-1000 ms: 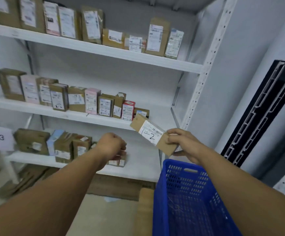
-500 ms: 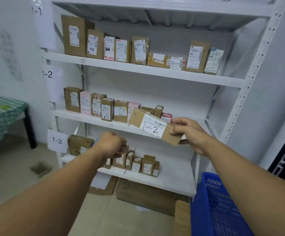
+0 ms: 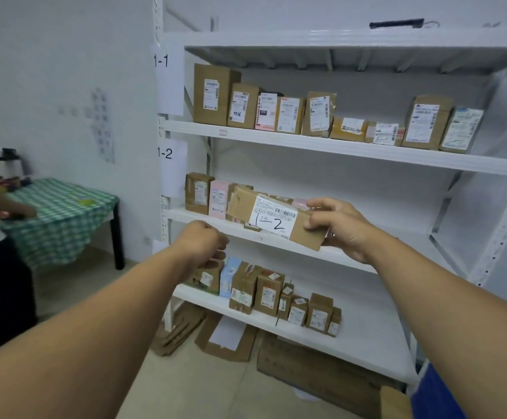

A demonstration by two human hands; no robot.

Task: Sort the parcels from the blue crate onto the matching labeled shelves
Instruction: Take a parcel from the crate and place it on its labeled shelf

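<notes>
Parcel [image 3: 273, 220] with "1-2" handwritten on its label is gripped at its right end by the right hand [image 3: 341, 229]. It is held tilted in front of the middle shelf [image 3: 182, 215], which is tagged by the "1-2" sign [image 3: 167, 153]. Left hand [image 3: 203, 243] is clenched, nothing held. Blue crate [image 3: 436, 397] is seen at the bottom-right corner.
</notes>
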